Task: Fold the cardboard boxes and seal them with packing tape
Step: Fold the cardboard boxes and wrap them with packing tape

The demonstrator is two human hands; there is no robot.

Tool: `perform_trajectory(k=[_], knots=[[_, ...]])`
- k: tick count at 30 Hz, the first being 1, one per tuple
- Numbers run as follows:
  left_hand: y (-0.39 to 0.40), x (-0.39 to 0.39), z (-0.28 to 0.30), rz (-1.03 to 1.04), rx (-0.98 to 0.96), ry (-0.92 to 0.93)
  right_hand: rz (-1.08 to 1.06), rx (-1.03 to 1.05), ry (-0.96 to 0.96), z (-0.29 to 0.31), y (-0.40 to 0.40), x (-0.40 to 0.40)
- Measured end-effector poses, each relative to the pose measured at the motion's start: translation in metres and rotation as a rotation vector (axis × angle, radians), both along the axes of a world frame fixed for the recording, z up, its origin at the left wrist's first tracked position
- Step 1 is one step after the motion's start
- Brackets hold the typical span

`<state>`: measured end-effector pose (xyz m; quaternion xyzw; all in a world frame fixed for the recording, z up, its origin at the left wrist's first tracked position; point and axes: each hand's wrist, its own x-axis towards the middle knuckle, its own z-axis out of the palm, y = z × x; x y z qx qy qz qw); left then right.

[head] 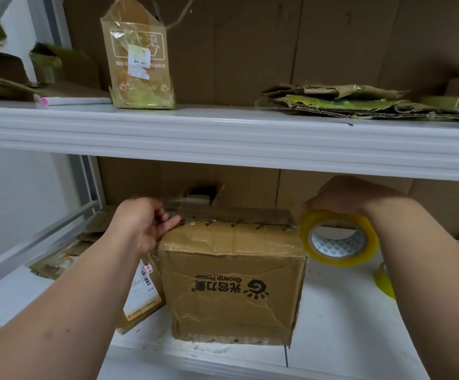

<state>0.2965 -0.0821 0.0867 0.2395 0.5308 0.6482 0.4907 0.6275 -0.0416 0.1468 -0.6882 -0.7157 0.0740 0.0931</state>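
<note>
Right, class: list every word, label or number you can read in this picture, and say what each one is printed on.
"Growth Power", upside down beside a sun logo and Chinese characters: front of the cardboard box.
Barcode label on the flat carton left of it: digits too small.
White label on the upper-shelf carton: blurred.
Tape roll core: pattern only.

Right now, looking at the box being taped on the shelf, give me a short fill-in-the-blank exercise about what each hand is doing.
1. The right hand holds a roll of ____ packing tape beside the cardboard box.
2. The left hand pinches the free end of the tape at the box's upper ____ corner.
3. The strip of tape runs across the ____ of the box.
4. The flattened cardboard lies on the ____ shelf.

Missing words: yellow; left; top; upper
</note>
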Motion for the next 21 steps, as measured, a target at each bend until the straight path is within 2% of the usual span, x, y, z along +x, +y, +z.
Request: perform_trajectory(k=[2,4,11,21], knots=[[0.002,-0.005,-0.002,0.005,-0.078,0.199,0.01,-0.023,-0.005,-0.005,0.006,0.0],[0.005,-0.009,-0.007,-0.007,-0.106,0.292,0.003,-0.028,0.021,-0.009,0.01,0.001],[0.008,-0.012,-0.023,-0.094,-0.186,0.335,-0.012,-0.058,0.046,-0.023,0.012,0.003],[0.009,-0.022,-0.032,-0.221,-0.24,0.398,0.029,-0.052,0.338,-0.041,0.001,-0.001]])
